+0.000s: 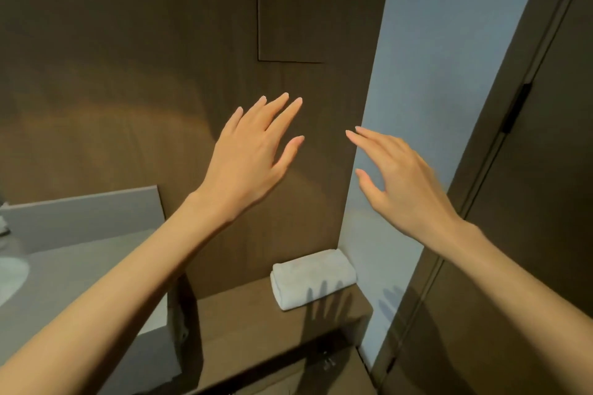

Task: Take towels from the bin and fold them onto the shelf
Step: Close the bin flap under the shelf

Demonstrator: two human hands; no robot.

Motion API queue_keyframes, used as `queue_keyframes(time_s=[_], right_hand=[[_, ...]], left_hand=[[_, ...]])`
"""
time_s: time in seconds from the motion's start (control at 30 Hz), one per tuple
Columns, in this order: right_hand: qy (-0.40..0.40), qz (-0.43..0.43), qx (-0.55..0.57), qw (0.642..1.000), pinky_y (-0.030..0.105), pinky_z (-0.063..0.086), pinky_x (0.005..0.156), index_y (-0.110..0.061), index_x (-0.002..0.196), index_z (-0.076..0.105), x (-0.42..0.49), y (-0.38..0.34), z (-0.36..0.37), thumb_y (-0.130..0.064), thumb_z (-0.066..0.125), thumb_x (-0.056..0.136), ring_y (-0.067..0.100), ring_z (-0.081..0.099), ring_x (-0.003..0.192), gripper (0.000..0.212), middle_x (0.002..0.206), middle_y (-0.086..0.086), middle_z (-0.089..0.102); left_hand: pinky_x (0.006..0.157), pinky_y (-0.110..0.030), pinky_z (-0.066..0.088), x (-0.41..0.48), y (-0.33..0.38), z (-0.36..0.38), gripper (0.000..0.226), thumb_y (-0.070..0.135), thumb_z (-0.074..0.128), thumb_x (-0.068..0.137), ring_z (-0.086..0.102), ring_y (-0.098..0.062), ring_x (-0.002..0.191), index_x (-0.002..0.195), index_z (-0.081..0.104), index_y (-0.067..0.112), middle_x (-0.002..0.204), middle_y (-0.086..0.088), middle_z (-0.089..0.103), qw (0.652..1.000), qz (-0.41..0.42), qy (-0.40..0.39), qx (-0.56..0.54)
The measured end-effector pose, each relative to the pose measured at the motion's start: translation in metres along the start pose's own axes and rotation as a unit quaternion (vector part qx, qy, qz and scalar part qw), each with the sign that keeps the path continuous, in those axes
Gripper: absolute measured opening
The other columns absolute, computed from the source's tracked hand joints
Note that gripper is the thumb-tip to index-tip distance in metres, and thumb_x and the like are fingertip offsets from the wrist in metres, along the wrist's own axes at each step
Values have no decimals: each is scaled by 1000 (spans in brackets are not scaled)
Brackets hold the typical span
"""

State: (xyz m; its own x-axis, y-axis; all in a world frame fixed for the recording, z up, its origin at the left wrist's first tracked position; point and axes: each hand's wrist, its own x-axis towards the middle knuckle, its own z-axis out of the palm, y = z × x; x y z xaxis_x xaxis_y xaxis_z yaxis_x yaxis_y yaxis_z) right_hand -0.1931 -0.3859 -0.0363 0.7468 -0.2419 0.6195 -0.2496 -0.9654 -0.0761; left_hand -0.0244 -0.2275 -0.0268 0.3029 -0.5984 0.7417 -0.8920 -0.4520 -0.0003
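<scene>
Left hand [253, 157] and right hand [404, 183] up in air, side by side – each grip spread, fingers apart, holding nothing. Folded white towel [313, 277] sits on shelf [244, 324], at 6 o'clock from hands, well below. Its long side runs 8 to 2 o'clock. Left hand looks bit nearer. Bin not seen. Table [80, 266] with sink [9, 276] at 8 o'clock, door [529, 234] at 3 o'clock – nothing seems in way.

Dark wood wall [128, 58] left and centre, warmly lit; pale wall strip [433, 58] beside it; dark door [545, 202] far right; grey counter [80, 272] and sink [9, 276] lower left.
</scene>
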Motion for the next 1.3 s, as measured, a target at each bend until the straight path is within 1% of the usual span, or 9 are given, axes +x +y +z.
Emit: queue_keyframes(time_s=[0.17,0.33,0.67,0.8,0.97,1.07,1.17,1.23,1.3], right_hand=[[-45,7,21,999,28,24,107,-26,147,39,6,28,57,-27,53,97,18,37,139,52,153,-5,38],[-104,3,23,994,26,19,105,-28,147,38,22,56,110,-29,52,97,17,35,140,52,154,-6,35],[-199,-18,86,976,24,17,108,-29,148,36,18,96,209,-28,51,99,14,32,141,52,155,-7,34],[-257,-36,120,958,23,18,107,-29,149,33,2,103,255,-31,51,99,13,30,142,53,156,-8,31],[-326,-68,160,929,31,28,112,-25,148,36,-33,105,306,-28,53,97,17,34,140,54,154,-4,35],[-377,-94,172,905,32,24,115,-26,149,33,-60,104,336,-26,51,98,16,30,142,54,156,-4,32],[-425,-115,170,882,29,18,115,-28,151,27,-96,104,367,-29,48,100,13,25,143,56,158,-6,26],[-432,-112,191,874,27,17,113,-28,150,30,-125,104,387,-26,51,99,12,27,142,55,156,-7,29],[-425,-111,214,873,34,27,113,-23,146,39,-159,103,413,-20,57,95,15,37,138,54,152,-3,38]], left_hand=[[117,-42,20,-7,-4,63,53,43,37,101,28,-24,144,150,30,26,155,1,32,999,-25,-43,-7],[117,-42,19,-12,-18,121,53,44,37,100,28,-24,144,150,32,26,155,1,32,993,-76,-87,-26],[117,-43,19,-59,-27,196,53,41,38,101,25,-23,145,151,29,25,156,0,30,973,-147,-175,-26],[117,-43,19,-97,-22,223,54,40,38,101,22,-23,146,151,27,24,157,0,29,956,-198,-217,-21],[117,-42,19,-159,0,252,53,41,37,101,22,-22,146,152,27,26,157,0,28,924,-278,-263,-9],[119,-43,17,-198,12,267,53,43,35,101,20,-21,146,151,26,29,157,1,27,900,-321,-295,-3],[120,-44,17,-241,19,284,54,44,32,101,18,-20,147,152,22,31,158,2,25,879,-347,-328,0],[120,-42,15,-272,21,298,53,43,34,101,19,-20,147,152,22,31,158,2,25,872,-351,-342,3],[118,-40,14,-308,25,316,53,41,38,101,22,-20,146,151,25,30,156,1,29,869,-351,-348,5]])
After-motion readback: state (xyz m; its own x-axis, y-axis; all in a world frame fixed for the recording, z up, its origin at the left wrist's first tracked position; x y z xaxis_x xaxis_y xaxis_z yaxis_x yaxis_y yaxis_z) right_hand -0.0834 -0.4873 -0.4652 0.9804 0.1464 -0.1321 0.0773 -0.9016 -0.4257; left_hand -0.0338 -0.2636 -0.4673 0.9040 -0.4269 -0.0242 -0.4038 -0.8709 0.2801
